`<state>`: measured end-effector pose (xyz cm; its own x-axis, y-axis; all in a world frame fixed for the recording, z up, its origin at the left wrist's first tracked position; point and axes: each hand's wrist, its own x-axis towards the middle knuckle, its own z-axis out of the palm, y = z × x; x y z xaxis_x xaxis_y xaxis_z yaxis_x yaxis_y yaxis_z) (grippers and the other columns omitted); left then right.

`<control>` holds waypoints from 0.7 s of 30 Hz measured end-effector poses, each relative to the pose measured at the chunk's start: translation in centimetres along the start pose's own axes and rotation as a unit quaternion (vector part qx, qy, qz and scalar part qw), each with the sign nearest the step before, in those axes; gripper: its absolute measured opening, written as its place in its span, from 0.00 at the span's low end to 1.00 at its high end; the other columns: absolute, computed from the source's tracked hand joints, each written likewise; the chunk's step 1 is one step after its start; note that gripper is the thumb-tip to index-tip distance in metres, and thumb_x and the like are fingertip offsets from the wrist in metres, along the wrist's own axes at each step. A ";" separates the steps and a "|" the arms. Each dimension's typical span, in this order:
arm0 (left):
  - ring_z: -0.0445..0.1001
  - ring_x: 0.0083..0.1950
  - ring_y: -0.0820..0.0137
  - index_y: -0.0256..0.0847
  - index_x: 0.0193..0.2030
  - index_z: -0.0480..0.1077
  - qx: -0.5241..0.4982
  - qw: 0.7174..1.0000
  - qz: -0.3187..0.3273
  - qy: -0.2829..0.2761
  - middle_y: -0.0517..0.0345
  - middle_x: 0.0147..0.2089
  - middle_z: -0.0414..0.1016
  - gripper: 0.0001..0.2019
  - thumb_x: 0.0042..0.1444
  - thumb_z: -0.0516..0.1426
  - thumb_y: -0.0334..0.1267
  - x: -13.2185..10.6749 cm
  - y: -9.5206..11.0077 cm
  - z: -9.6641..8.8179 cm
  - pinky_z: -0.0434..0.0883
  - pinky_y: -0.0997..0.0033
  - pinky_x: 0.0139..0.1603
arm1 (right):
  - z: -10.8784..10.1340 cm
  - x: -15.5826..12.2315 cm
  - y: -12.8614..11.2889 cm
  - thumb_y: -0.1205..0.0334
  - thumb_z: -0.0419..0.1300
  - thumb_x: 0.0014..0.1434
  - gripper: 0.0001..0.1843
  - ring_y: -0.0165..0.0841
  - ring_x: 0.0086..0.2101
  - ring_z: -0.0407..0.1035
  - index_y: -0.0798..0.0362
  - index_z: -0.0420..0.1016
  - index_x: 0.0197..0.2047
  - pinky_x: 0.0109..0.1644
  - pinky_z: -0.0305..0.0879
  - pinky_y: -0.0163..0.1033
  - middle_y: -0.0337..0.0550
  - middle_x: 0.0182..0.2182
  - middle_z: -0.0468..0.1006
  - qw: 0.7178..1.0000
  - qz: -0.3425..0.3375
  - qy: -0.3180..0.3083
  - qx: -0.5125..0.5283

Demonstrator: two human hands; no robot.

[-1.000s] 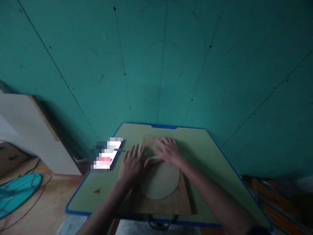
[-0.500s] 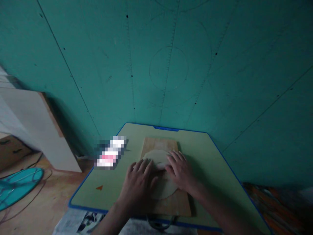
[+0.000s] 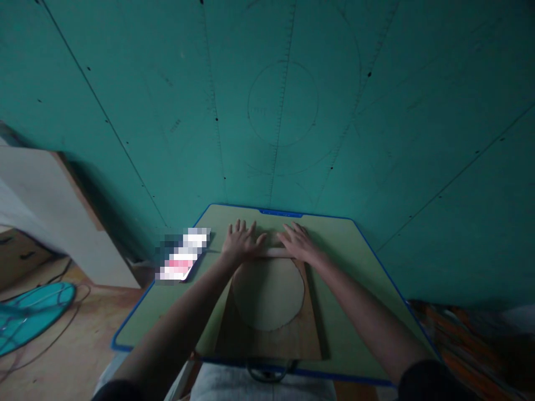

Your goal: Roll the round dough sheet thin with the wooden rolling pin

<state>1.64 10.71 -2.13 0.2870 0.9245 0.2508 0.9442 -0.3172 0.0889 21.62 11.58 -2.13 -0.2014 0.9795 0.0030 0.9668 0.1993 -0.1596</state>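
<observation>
A round, flat sheet of dough (image 3: pixel 270 295) lies on a wooden board (image 3: pixel 288 344). At its far edge a pale rolling pin (image 3: pixel 276 253) lies crosswise, seen only between my hands. My left hand (image 3: pixel 242 241) rests on the pin's left end, its fingers spread and pointing away from me. On the right end lies my right hand (image 3: pixel 298 243), palm down, fingers stretched out too. Both hands cover the pin's ends, and neither is wrapped round it.
The board lies on a pale folding table (image 3: pixel 359 312) with a blue rim and a handle (image 3: pixel 267 376) at the near side. A blurred-out phone-like object (image 3: pixel 186 253) stands at the left. Behind rises a green wall (image 3: pixel 167 122). A teal round thing (image 3: pixel 37 317) sits on the floor.
Both hands and the rolling pin have moved away from me, from the dough's middle to its far edge. The dough now lies flat in full view. The camera has tilted slightly.
</observation>
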 end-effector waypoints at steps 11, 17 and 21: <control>0.67 0.65 0.50 0.34 0.65 0.64 -0.015 0.995 0.075 0.058 0.38 0.63 0.71 0.26 0.69 0.46 0.50 -12.8 2.6 -0.9 0.62 0.47 0.68 | 2.0 -13.0 -0.7 0.52 0.46 0.70 0.30 0.46 0.67 0.55 0.61 0.62 0.68 0.70 0.53 0.57 0.59 0.69 0.59 0.985 -0.150 0.090 -0.004; 0.62 0.69 0.51 0.35 0.68 0.59 -0.021 0.989 0.118 0.087 0.40 0.67 0.66 0.29 0.68 0.47 0.52 -17.8 2.5 -1.2 0.63 0.46 0.67 | 2.9 -18.8 -1.5 0.58 0.49 0.67 0.33 0.45 0.69 0.49 0.63 0.55 0.71 0.71 0.53 0.56 0.58 0.71 0.56 0.981 -0.156 0.116 -0.016; 0.68 0.65 0.53 0.32 0.63 0.65 0.002 0.990 0.132 0.042 0.38 0.62 0.72 0.26 0.69 0.48 0.51 -12.5 1.2 -1.3 0.65 0.51 0.66 | 1.4 -13.7 -1.5 0.58 0.47 0.68 0.30 0.45 0.66 0.58 0.66 0.62 0.68 0.71 0.51 0.55 0.61 0.66 0.65 0.987 -0.139 0.073 -0.024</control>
<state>-1.00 -1.56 -3.92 0.5100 0.7884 0.3439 0.8387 -0.5446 0.0048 22.73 -2.20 -3.31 -0.4380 0.8803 0.1822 0.8849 0.4579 -0.0853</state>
